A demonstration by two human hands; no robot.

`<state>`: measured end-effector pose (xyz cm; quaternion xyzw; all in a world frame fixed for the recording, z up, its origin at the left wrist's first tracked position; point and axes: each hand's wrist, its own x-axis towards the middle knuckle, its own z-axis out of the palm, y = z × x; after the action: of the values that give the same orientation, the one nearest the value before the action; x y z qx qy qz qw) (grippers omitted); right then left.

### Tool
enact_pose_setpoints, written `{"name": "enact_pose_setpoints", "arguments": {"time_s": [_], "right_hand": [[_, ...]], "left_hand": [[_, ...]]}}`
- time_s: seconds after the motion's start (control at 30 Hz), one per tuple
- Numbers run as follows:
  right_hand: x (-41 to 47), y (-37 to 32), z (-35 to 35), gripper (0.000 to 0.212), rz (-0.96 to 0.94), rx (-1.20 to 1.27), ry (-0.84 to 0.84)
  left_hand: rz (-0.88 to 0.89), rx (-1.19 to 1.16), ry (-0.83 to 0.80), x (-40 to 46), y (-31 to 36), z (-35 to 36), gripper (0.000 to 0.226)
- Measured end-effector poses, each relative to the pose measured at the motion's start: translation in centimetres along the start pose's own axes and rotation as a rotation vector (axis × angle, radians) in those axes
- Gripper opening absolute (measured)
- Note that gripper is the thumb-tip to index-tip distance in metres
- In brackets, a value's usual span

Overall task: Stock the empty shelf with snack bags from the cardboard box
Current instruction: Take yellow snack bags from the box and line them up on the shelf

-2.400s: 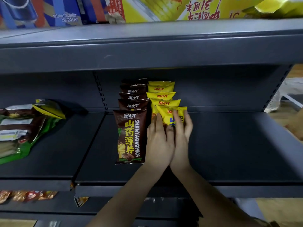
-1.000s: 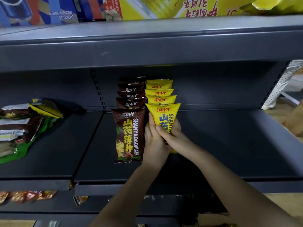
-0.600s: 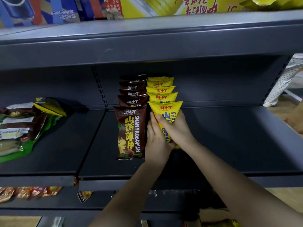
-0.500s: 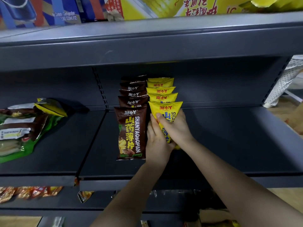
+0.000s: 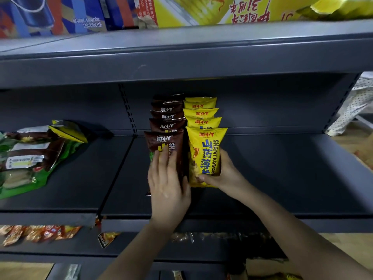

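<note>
The front yellow snack bag (image 5: pixel 204 156) stands on the grey shelf (image 5: pixel 282 178), right of the brown row; the right hand (image 5: pixel 224 174) grips it, fingers curled round its right edge; the left hand (image 5: pixel 166 182) lies flat, fingers straight, against the front brown bag (image 5: pixel 163 144).

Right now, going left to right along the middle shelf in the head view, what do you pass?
Green and brown bags lying flat → left hand on the front brown bag → front yellow bag → right hand gripping it → bare shelf.
</note>
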<state>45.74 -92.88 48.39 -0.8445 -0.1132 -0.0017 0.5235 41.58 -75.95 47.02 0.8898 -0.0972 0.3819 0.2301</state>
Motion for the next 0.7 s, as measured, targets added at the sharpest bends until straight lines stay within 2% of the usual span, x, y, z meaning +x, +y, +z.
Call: {"name": "enact_pose_setpoints", "arguments": {"time_s": [0.1,0.23,0.43,0.7], "right_hand": [[0.1,0.4,0.2,0.097,-0.005,-0.029,-0.041],[0.4,0.8,0.6,0.107,-0.036,-0.112,-0.057],[0.9,1.0,1.3,0.105,-0.077,-0.186,0.07],[0.8,0.7,1.0,0.106,-0.07,-0.174,0.029]], "left_hand": [[-0.164,-0.025,-0.092,-0.1,-1.9,-0.3,0.081],[-0.246,-0.3,-0.268,-0.6,-2.8,-0.8,0.104],[-0.264,-0.317,-0.239,0.1,-3.6,-0.2,0.112],[-0.283,-0.269,-0.248,0.4,-3.4,-0.2,0.115]]}}
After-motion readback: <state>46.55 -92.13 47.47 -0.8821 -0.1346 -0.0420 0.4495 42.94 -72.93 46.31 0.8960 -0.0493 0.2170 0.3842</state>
